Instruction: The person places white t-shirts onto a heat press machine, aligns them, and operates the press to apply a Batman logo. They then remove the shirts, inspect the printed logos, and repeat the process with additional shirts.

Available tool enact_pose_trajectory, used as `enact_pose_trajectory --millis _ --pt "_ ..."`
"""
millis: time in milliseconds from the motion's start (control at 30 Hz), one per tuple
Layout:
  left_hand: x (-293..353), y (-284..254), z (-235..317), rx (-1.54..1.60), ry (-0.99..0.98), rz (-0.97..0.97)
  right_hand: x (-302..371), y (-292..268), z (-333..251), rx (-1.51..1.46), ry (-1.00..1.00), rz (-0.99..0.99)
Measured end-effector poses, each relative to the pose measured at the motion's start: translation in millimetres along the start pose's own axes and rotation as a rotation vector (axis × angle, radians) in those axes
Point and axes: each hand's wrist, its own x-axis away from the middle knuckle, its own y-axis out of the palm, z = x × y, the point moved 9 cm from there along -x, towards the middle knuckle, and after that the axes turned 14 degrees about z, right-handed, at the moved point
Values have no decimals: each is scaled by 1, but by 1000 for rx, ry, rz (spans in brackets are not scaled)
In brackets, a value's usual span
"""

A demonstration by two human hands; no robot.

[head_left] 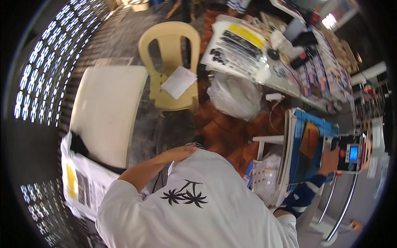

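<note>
My left hand (181, 153) lies flat against the front of my white shirt (231, 198), its fingers stretched out and holding nothing. Out to the right, my right hand (329, 160) is closed around a black handle (334, 144) on a machine. That machine has a control box (350, 165) with a lit blue display (353, 153) and a red button beside the hand. A dark blue and white sleeve covers my right forearm. Just left of the machine is a blue-topped stand (300, 165) with an orange-brown piece (309, 140) on it.
A cream plastic chair (169, 37) holds a folded white sheet (179, 82). Left of it is a large cream padded board (106, 111). A cluttered table (281, 80) bears printed sheets (237, 49). Below it sits a clear plastic bag (235, 96). A white basket (264, 177) stands near my right side.
</note>
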Motion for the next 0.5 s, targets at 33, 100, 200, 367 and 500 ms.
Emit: enact_pose_trajectory --millis 33,100,200,367,500 --pt "-3 7 10 20 -42 -59 -6 -2 -7 -10 11 -19" --pt "-10 30 29 27 -150 -194 -12 3 -14 -56 -26 -41" --pt "-36 35 37 -330 -100 -287 -16 2 -29 -46 31 -129" --pt "-156 67 42 -693 12 -491 -1 -40 -29 -100 122 18" --pt "-298 0 -65 -1205 365 249 -5 -47 -51 -260 2 63"
